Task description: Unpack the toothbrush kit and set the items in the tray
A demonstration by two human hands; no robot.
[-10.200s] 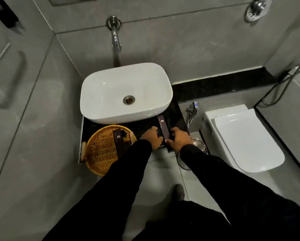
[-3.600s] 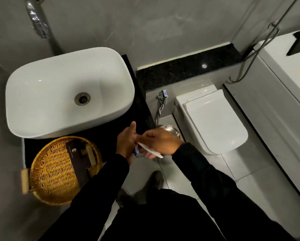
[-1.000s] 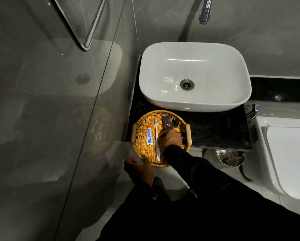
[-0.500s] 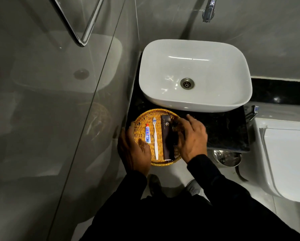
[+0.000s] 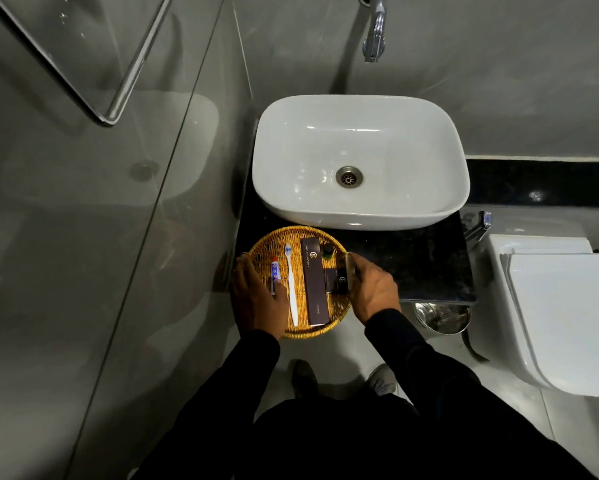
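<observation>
A round wicker tray sits on the black counter's front left corner, hanging over the edge. In it lie a small toothpaste tube, a white toothbrush, a long dark box, a small dark box and a little dark bottle. My left hand grips the tray's left handle, thumb over the tube's lower end. My right hand grips the tray's right handle.
A white basin fills the black counter behind the tray, with a chrome tap above. A glass shower screen stands at left. A white toilet and a steel bin are at right.
Both hands have settled on the tray's two handles. The right hand slid down from the small items to the right handle. The tray has turned slightly.
</observation>
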